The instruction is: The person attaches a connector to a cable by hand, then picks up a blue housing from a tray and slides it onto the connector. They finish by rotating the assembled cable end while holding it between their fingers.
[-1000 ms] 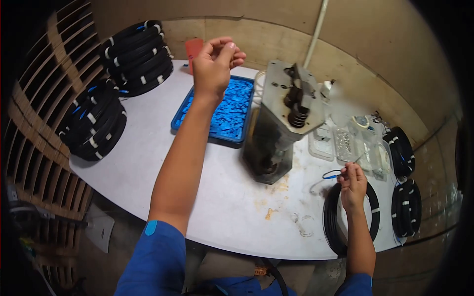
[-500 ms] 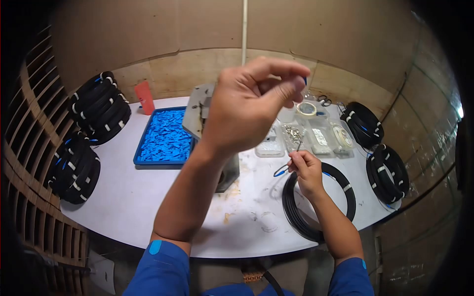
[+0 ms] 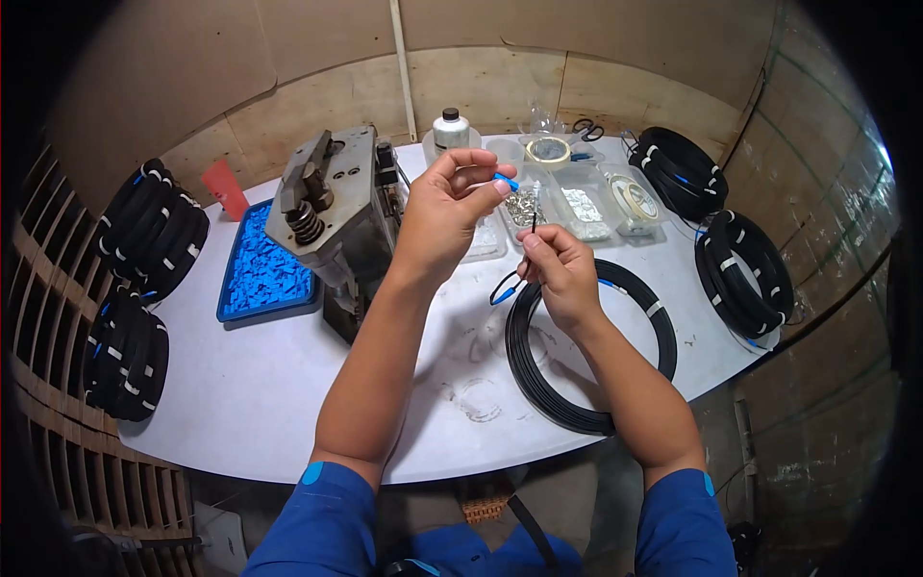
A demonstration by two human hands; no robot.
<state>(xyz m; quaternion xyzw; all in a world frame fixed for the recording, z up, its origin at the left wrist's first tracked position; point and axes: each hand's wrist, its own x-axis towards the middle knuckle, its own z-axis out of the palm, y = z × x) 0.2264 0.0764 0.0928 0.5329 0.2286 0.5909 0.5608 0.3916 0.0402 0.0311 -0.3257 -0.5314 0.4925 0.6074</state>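
My left hand (image 3: pixel 437 216) is raised above the table, thumb and fingers pinching a small blue plastic sleeve (image 3: pixel 507 181). A little lower and to the right, my right hand (image 3: pixel 565 274) grips a black cable near its end (image 3: pixel 535 221), which points upward. The blue sleeve and the cable end are close together but apart. Below my right fingers hangs a cable loop with a blue tip (image 3: pixel 504 293). Under my right hand and forearm, a black cable coil (image 3: pixel 524 361) lies on the table.
A metal press (image 3: pixel 336 197) stands left of my left arm. Beside it is a blue tray (image 3: pixel 269 311) of blue pieces. Clear boxes (image 3: pixel 581 213), a tape roll (image 3: pixel 548 150), scissors (image 3: pixel 587 129) and a bottle (image 3: pixel 450 131) are behind my hands. Taped cable coils (image 3: pixel 154 231) line both sides.
My left hand has come down and closer to my right hand, with the blue sleeve now plainly seen. The view has shifted, showing the press more fully.
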